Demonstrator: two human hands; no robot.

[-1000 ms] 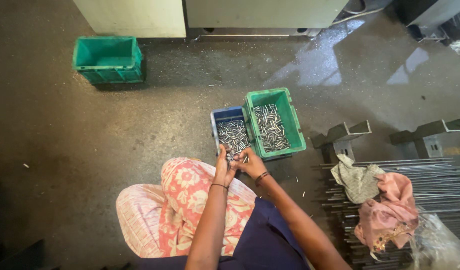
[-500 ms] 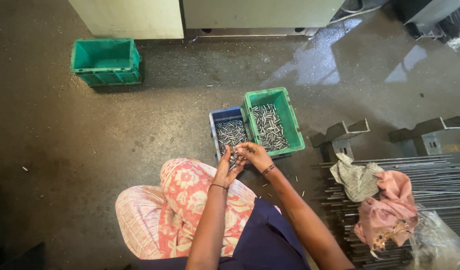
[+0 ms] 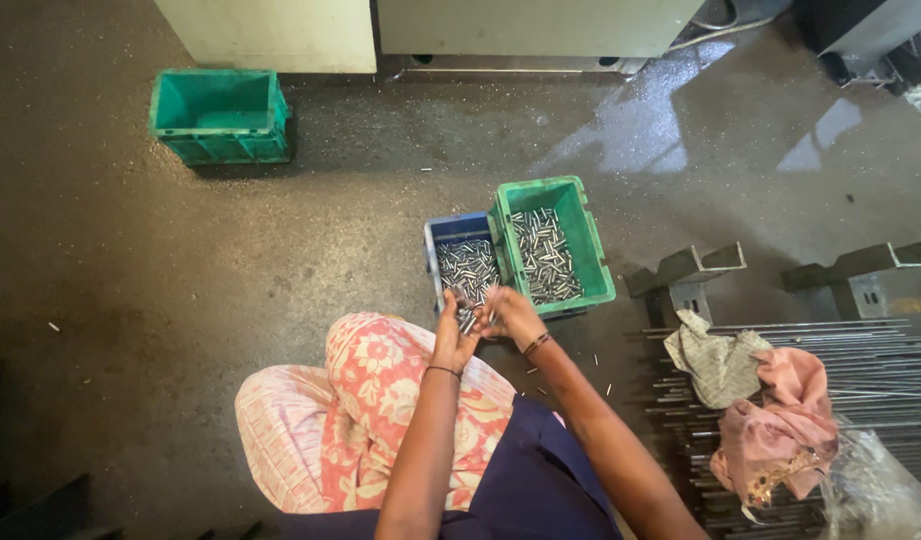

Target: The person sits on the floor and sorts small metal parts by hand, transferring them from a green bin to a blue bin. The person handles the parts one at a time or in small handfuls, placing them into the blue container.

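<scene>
I sit on the floor with a blue crate [image 3: 446, 228] and a green crate [image 3: 581, 240] side by side in front of my knee, both filled with several short metal pins. My left hand [image 3: 452, 335] is cupped around a bunch of metal pins [image 3: 467, 318] just below the blue crate. My right hand [image 3: 510, 312] touches the same bunch from the right, fingers closed on the pins, at the near corner of the green crate.
An empty green crate [image 3: 220, 114] stands far left by a pale cabinet [image 3: 280, 30]. Long metal rods [image 3: 870, 350] lie on steel supports [image 3: 685, 275] to my right, with rags [image 3: 770, 410] on them. Loose pins [image 3: 595, 368] dot the wet concrete floor.
Both hands have drawn back a little from over the blue crate toward my knee, still together on the pins. The crates have not moved.
</scene>
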